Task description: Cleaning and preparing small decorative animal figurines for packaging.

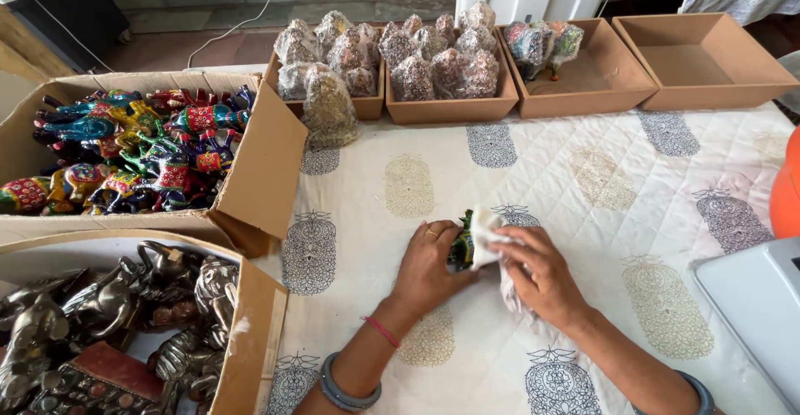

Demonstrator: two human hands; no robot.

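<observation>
Patterned tablecloth (600,182), cardboard box (267,165) of painted elephants (142,148), trays (454,108) of wrapped figurines (433,57)

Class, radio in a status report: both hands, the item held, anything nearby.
Left hand grips green painted figurine. Right hand presses white cloth on it. Patterned tablecloth around them bare.

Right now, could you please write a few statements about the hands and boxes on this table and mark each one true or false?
1. Both hands hold a small figurine on the printed tablecloth. True.
2. The right hand presses a white cloth on the figurine. True.
3. The left hand reaches into the box of painted elephants. False: it holds the figurine on the tablecloth.
4. The far right tray is full of wrapped figures. False: it looks empty.
5. The nearest box holds dark metal figures. True.
</observation>
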